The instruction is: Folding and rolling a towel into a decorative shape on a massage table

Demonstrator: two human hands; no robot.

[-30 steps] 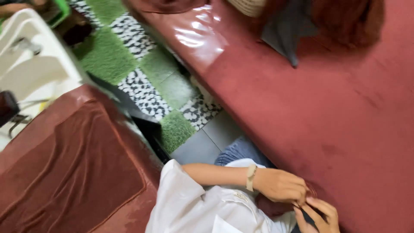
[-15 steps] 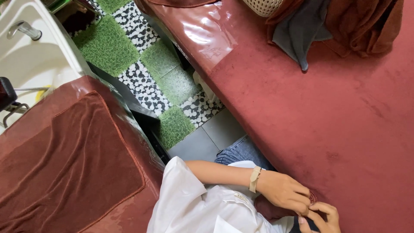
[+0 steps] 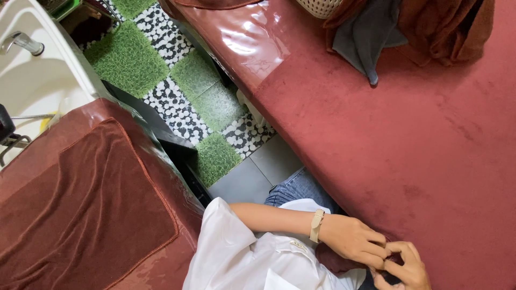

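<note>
My left hand (image 3: 352,241), with a pale band on its wrist, lies at the bottom of the view on the near edge of a dark red velvet cover (image 3: 408,139). My right hand (image 3: 404,268) meets it fingertip to fingertip. Both hands pinch a small fold of the red cloth (image 3: 336,263) at that edge. The sleeve of my white shirt (image 3: 242,258) shows beside them. The lower part of my right hand is cut off by the frame.
A grey cloth (image 3: 365,40) and brown towels (image 3: 441,27) lie heaped at the far end of the cover beside a woven basket (image 3: 320,6). A brown towel (image 3: 91,204) covers a padded seat at left, next to a white basin (image 3: 37,80). Green and pebble floor tiles (image 3: 177,96) lie between.
The view has swung, so the basin and the heap of cloths show more. My two hands stay together at the cover's edge, fingers pinched on the fold.
</note>
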